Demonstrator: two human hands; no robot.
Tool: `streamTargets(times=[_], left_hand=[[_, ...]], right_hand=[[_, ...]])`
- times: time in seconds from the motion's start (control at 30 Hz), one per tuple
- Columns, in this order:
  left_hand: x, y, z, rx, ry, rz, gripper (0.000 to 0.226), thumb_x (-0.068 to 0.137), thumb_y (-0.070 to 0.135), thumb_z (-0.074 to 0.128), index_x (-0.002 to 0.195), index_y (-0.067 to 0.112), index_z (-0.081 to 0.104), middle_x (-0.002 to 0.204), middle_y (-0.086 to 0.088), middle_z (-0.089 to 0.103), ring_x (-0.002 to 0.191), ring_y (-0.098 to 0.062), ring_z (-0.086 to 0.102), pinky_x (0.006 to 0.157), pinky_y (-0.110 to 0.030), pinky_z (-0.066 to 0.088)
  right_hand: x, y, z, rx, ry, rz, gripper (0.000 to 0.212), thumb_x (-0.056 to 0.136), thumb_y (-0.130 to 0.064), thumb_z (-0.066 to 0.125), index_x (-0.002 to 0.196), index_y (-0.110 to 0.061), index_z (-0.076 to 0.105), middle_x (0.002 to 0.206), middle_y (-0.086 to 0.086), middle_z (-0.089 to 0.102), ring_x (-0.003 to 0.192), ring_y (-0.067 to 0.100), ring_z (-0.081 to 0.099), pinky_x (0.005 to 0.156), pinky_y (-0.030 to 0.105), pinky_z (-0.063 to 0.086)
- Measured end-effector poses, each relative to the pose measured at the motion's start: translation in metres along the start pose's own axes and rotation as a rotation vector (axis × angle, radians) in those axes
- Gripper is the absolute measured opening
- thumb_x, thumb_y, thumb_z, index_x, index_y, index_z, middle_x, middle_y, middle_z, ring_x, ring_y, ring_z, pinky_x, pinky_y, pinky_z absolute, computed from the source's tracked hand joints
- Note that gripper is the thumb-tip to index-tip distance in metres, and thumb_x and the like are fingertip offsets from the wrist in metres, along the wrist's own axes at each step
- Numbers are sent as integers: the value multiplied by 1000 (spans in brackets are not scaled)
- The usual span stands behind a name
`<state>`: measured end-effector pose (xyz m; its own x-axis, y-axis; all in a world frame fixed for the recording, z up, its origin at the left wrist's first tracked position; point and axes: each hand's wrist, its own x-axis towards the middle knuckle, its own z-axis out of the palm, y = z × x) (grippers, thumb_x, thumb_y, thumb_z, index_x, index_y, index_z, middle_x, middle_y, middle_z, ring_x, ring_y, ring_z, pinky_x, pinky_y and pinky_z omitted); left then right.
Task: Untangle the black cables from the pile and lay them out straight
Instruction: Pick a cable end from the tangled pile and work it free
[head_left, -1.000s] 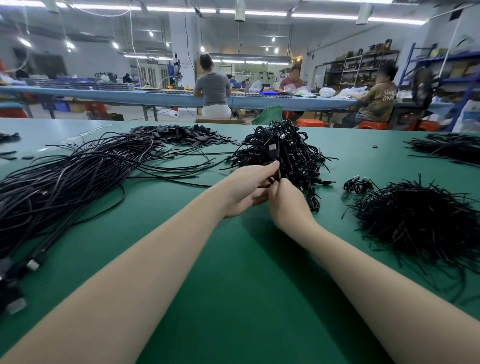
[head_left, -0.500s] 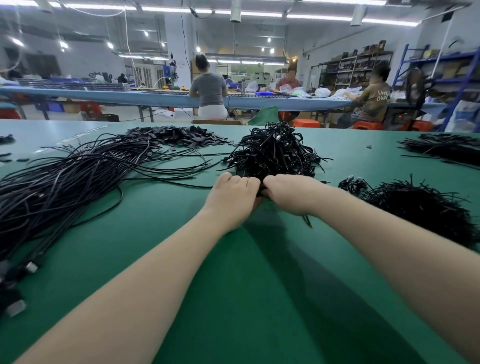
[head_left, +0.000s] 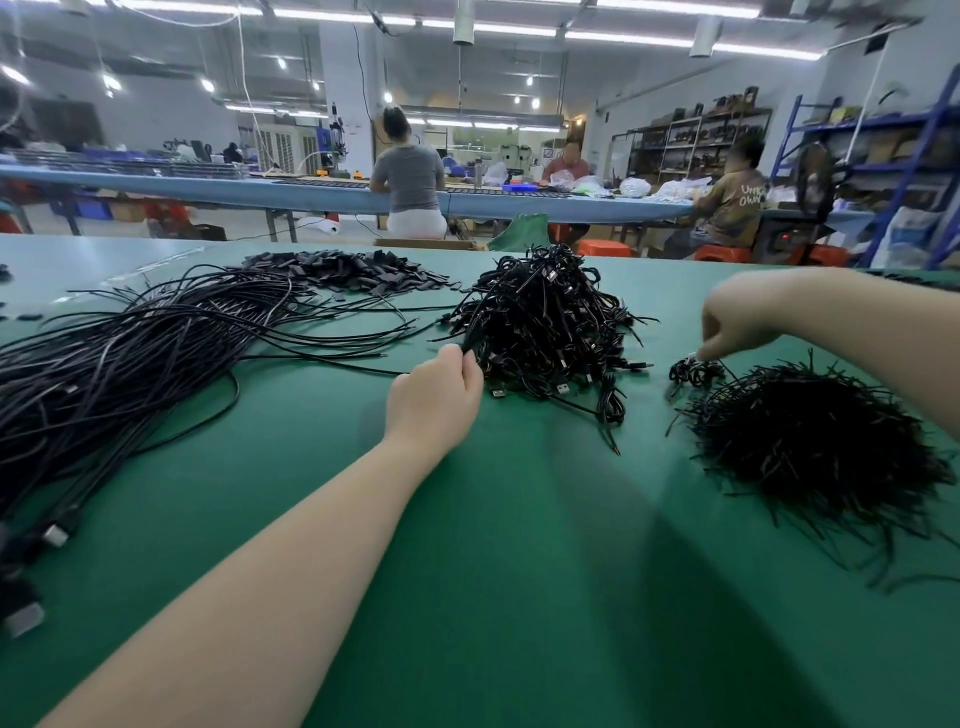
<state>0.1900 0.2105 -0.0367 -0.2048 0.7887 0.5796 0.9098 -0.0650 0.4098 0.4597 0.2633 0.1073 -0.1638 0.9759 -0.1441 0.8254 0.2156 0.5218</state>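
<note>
Green matte surface (head_left: 519, 597) carries several black heaps. Centre, toward the far edge: tangled pile of coiled black cables with metal USB plugs (head_left: 545, 322), plugs poking out along its near side. Left hand (head_left: 436, 400) sits at the pile's near-left edge, fingers curled, pinching a black cable strand (head_left: 470, 340) that runs up from the fist into the pile. Right hand (head_left: 737, 322) is raised over the surface to the right of the pile, fingers curled downward with fingertips together just above a small black coiled cable bundle (head_left: 693, 371); something thin seems pinched there, but blur keeps me from telling what, or whether it touches the bundle. That bundle lies between the central pile and a bushy mound of short black wire ties (head_left: 810, 457) on the right, touching the mound's far-left edge.

Left side: long sheaf of straightened black cables (head_left: 130, 364) fanned across the surface, loose ends pointing toward the central pile, plug ends at the near-left corner. Behind it, by the far edge, a flat scatter of small black flat pieces (head_left: 353, 267).

Background: long blue workbench (head_left: 311, 189) with three seated people, orange stools (head_left: 605, 248), metal shelving (head_left: 691, 140) at right.
</note>
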Motion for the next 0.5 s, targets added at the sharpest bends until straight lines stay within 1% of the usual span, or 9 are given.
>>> streamTargets(times=[0.03,0.1,0.17,0.23,0.3,0.4,0.5], left_hand=[[-1,1,0,-5,-10,2,36,102,32,30,68,20,29,57,4,43,50,-16,38,56,-34,21],[-3,3,1,7,-27,28,37,102,31,30,66,20,28,56,4,44,49,-15,39,52,-35,17],[-4,4,0,9,-40,48,38,102,31,31,66,20,28,55,3,45,48,-16,40,49,-32,16],[-5,5,0,10,-52,58,38,102,31,31,66,20,28,56,2,45,48,-17,41,48,-31,17],[-6,6,-1,29,-67,66,38,102,31,31,66,20,28,56,2,46,49,-18,42,50,-33,19],[-7,7,-2,31,-97,56,38,103,32,29,67,20,28,58,1,47,50,-19,44,49,-32,20],[-6,5,-2,-36,-142,8,38,102,35,29,69,17,32,62,-1,50,56,-23,48,50,-33,25]], right_hand=[[-1,5,8,12,-38,1,49,92,-53,53,118,-14,67,112,-1,68,92,16,60,85,27,50],[-2,16,25,36,-19,0,38,87,-50,62,109,-19,71,102,-5,70,85,14,59,82,25,50],[-2,23,36,40,61,4,24,84,-44,68,97,-26,73,86,-10,67,81,14,56,83,30,53],[-2,25,41,44,121,19,18,81,-44,71,90,-29,73,74,-13,57,80,14,53,82,34,55],[-2,25,41,20,119,7,19,80,-47,71,88,-29,72,72,-14,55,80,15,55,80,33,55],[-2,23,38,1,102,-12,14,80,-43,72,85,-29,71,73,-14,58,81,14,57,79,31,55],[-2,20,34,2,100,-24,13,82,-40,72,81,-29,66,77,-13,59,81,14,57,80,32,55]])
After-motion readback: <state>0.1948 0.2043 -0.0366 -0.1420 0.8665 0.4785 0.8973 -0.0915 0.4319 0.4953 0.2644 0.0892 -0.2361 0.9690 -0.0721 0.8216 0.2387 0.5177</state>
